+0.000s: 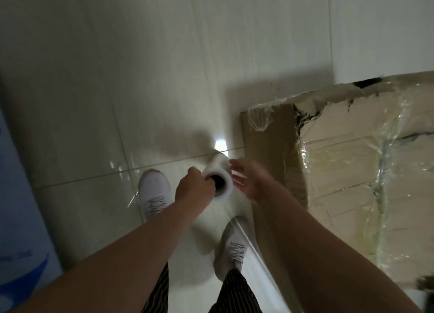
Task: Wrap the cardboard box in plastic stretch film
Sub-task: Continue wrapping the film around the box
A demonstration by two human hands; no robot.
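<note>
Where tiles (94, 124) gleam, film roll (219, 163), wrapped box (340, 171).

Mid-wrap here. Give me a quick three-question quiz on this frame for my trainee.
1. True or false: the box carries no film yet.
2. Which hand has its grip on the roll? A: left hand. B: right hand. C: both.
3. Fill in: the box stands on the person's ____ side.

Key
1. False: wrinkled film already lies over its top.
2. A: the right hand is open beside the roll.
3. Right.
</note>
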